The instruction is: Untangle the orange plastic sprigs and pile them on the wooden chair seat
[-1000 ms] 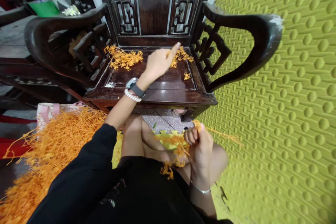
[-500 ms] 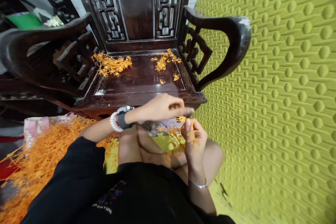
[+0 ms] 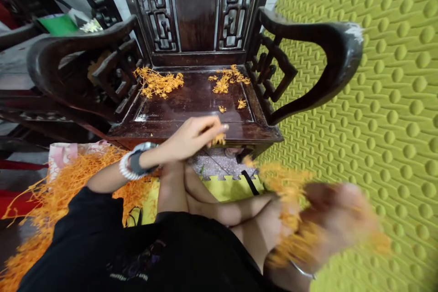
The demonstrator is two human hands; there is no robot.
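Observation:
My left hand (image 3: 200, 136) is just in front of the chair seat's front edge, its fingers closed on a small orange spidery piece (image 3: 219, 138). Out to the right, over the yellow mat, my right hand (image 3: 345, 214) is smeared by motion. A blurred bunch of orange stringy strands (image 3: 290, 187) hangs from it and spreads around the wrist. On the dark wooden seat (image 3: 191, 105) lie an orange tangled heap (image 3: 159, 83) at the left and several small spidery pieces (image 3: 222, 84) at the right. Two single pieces lie nearer the front.
A large pile of orange strands (image 3: 78, 182) lies to my left, by a pink and white cloth bag (image 3: 56, 157). Curved wooden armrests (image 3: 342, 64) flank the seat. Yellow bumpy matting (image 3: 393, 146) covers the right side. A black strap (image 3: 250, 182) lies beyond my crossed legs.
My hands have moved apart: the right swung out right and down with the orange strands. The left drew back slightly left with a small orange piece. The view has shifted a little.

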